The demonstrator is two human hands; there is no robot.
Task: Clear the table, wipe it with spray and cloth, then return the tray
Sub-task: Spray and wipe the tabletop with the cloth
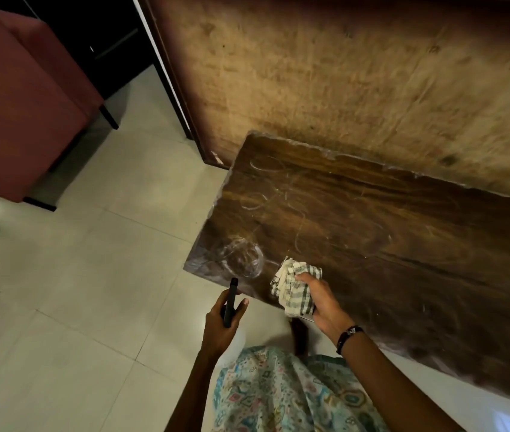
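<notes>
We see the dark wooden table (pixel 387 244) running from the centre of the frame toward the lower right, its long axis slanting down to the right and its far edge set against a tan, mottled wall (pixel 341 73). Pale ring marks and curved streaks show on its top near the left end. Just right of lower centre, the right hand (pixel 319 302) curls its fingers round a bunched checked cloth (pixel 295 286), white with grey-green stripes, which lies on the table's near edge; the bundle's long axis runs roughly up and down the frame, leaning a little to the left at its top. A dark bracelet (pixel 348 337) circles that wrist. To the left of it, off the table's near corner and over the floor, the left hand (pixel 221 322) grips a slim black object (pixel 229 302) between thumb and fingers; it stands nearly upright in the frame, its upper tip pointing toward the table corner. We cannot tell what the object is. Pale floor tiles (pixel 107 291) fill the left and lower left. A dark red upholstered chair (pixel 20 104) with black legs stands in the upper left. Patterned clothing (pixel 285 397) in teal and cream shows at the bottom centre.
</notes>
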